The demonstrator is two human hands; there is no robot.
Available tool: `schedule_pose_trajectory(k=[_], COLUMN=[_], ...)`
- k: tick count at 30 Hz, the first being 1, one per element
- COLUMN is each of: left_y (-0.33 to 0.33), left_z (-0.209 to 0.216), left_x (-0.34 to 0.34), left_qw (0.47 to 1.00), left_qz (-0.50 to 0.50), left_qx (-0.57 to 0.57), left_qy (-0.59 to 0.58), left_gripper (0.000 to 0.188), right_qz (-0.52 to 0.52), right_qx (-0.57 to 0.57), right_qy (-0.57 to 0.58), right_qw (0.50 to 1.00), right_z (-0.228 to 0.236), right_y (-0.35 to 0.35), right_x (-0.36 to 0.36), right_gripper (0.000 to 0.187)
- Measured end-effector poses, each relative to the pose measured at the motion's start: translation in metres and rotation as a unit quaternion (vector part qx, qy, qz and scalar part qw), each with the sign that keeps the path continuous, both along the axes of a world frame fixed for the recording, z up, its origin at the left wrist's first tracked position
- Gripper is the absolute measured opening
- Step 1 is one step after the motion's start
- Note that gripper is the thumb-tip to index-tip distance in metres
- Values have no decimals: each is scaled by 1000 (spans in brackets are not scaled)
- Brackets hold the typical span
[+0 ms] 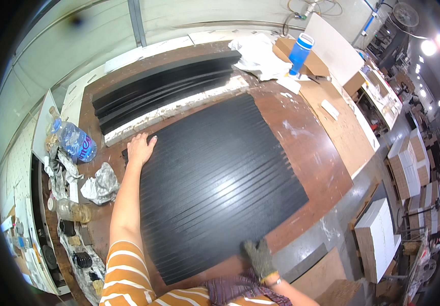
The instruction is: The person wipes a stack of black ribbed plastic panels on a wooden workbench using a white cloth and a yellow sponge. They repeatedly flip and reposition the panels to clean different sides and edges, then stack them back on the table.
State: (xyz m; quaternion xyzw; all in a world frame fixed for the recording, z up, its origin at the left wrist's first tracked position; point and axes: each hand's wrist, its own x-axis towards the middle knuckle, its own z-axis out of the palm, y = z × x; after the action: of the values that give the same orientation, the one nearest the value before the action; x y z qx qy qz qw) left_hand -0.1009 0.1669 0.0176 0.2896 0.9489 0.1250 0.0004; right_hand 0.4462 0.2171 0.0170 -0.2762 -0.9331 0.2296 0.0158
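Black ridged strips [220,173] lie side by side on the brown table, forming a wide sheet in front of me. My left hand [141,149], bare, rests at the sheet's far left corner with its fingers stretched out over the edge. At the near right edge is my right hand [260,259] in a dark grey glove. Its thumb and fingers look apart at the strip ends, and no held object shows. Beyond the sheet lies a pile of black strips [169,84], behind a whitish, paint-crusted bar [179,109].
Crumpled rags [101,183], a large plastic bottle [74,140] and a clear jar [72,210] line the left side. A blue bottle [301,53] stands at the far right near white cloth [260,56]. White-topped stacks [378,239] sit on the floor at right.
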Motion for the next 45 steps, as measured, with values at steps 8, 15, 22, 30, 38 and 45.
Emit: schedule_pose_trajectory(k=[8,15,22,30,38,45], left_y=[-31,-58,-81,-103,-53,35], left_z=[17,26,52,41,12,0], left_x=[69,133,231,359,478,527], left_qw=[998,998,988,838,466,243], left_qz=[63,57,2,30,177,286], left_qx=[-14,-17,-71,-11,256,349], left_qy=[-10,-4,-138,-545,-828,-858], left_gripper=[54,57,64,55,49,55], right_qz=[-213,-329,-364,-275,-69,149], right_qx=[-132,-116,-40,17,93,130], right_qy=[-62,-167,-141,-135,-87,-18], right_qw=[966,922,920,952,989,980], right_z=[-19,27,51,49,52,48], right_y=[63,153,231,334,324,250], right_x=[-5,-16,-21,-107,-257,-363], right_gripper=[81,101,100,99,92,85])
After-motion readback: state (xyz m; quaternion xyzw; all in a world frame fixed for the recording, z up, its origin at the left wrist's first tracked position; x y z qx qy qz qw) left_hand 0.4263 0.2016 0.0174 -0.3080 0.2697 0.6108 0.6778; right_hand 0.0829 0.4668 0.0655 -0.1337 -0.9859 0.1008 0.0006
